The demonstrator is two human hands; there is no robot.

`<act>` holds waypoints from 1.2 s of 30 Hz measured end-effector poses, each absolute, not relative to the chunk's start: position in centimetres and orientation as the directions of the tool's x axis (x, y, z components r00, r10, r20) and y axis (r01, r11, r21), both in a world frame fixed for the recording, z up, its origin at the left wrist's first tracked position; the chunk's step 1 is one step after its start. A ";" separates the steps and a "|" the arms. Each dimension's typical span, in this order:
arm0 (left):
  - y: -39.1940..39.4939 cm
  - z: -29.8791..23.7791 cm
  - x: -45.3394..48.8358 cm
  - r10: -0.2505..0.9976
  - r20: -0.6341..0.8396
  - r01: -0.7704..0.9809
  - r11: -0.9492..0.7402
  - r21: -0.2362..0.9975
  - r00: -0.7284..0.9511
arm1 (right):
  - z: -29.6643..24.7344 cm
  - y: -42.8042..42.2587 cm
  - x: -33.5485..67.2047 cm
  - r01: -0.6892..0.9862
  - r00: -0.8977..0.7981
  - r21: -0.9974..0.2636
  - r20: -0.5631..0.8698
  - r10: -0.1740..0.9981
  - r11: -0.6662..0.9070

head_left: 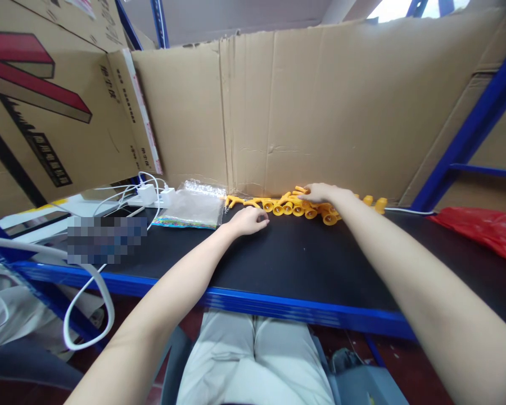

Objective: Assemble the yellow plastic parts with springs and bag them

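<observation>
Along the back of the black tabletop lies a row of yellow-orange plastic pieces, some with round cup-shaped ends and some with branching stems. My right hand is over the middle of this row, its fingers closed round a yellow plastic piece; the palm hides part of the pieces behind it. My left hand rests on the tabletop just in front of the row's left part. Its fingers are loosely bent, with a gap at the thumb, and nothing shows in them.
Left of the pieces lies a clear plastic bag, near white chargers with cables. A cardboard panel stands behind, a large carton at left. Red plastic lies at right. A blue rail edges the front.
</observation>
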State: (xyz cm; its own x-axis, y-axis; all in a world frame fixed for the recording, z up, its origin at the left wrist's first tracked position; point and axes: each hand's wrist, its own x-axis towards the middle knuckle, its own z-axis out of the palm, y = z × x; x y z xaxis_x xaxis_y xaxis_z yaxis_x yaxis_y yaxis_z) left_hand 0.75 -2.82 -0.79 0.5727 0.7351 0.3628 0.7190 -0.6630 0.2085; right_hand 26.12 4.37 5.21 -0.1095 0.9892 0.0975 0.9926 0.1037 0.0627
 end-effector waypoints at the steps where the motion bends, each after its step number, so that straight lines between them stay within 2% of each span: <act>1: -2.8 -0.8 0.7 0.736 0.362 0.720 -0.663 0.208 0.573 | 5.6 4.7 26.5 0.989 -0.146 0.039 0.091 0.985 0.143; 6: -2.4 -0.8 0.4 0.780 0.366 0.777 -0.598 0.197 0.508 | 7.6 5.5 28.8 0.975 -0.212 -0.036 0.117 0.970 0.218; 9: -1.8 -0.8 -0.3 0.838 0.427 0.873 -0.449 0.188 0.339 | 8.4 3.9 29.3 0.974 -0.209 -0.050 0.175 0.962 0.221; 13: -1.1 -0.9 -1.7 0.848 0.515 0.951 -0.249 0.183 0.123 | 7.9 -0.4 28.4 0.986 -0.112 -0.078 0.324 0.939 0.145; 16: -0.7 -1.4 -2.6 0.896 0.442 0.976 -0.124 0.180 0.032 | 6.1 -3.1 27.1 0.995 -0.024 -0.075 0.442 0.897 0.064; 18: -0.2 -2.0 -3.1 0.929 0.369 0.980 -0.097 0.174 0.026 | 4.4 -4.0 26.4 0.998 0.015 -0.067 0.494 0.869 0.020; 19: 0.1 -2.2 -3.3 0.946 0.322 0.980 -0.100 0.170 0.040 | 3.5 -4.1 26.2 0.997 -0.012 -0.058 0.477 0.879 0.045; 22: 0.9 -2.9 -3.6 0.987 0.131 0.986 -0.114 0.123 0.098 | 1.2 -3.5 26.2 0.961 -0.250 -0.043 0.294 0.923 0.274; 25: 1.3 -3.2 -3.5 0.996 0.024 0.994 -0.088 0.067 0.086 | -0.2 -2.7 26.5 0.942 -0.304 -0.101 0.141 0.942 0.319; 29: 1.0 -3.2 -2.9 0.989 0.107 0.995 -0.104 0.011 0.102 | -1.0 -2.3 26.6 0.933 -0.297 -0.190 0.076 0.952 0.307; 32: 1.0 -2.9 -2.1 0.941 0.215 0.965 -0.248 -0.078 0.260 | -1.0 -2.6 26.3 0.927 -0.308 -0.200 0.075 0.948 0.317; 34: 1.4 -2.5 -1.4 0.898 0.195 0.917 -0.370 -0.146 0.394 | -0.8 -2.9 26.1 0.929 -0.308 -0.199 0.056 0.950 0.313; 36: 1.9 -1.9 -0.5 0.883 0.107 0.885 -0.439 -0.157 0.457 | -0.7 -3.2 25.9 0.933 -0.299 -0.194 0.045 0.953 0.302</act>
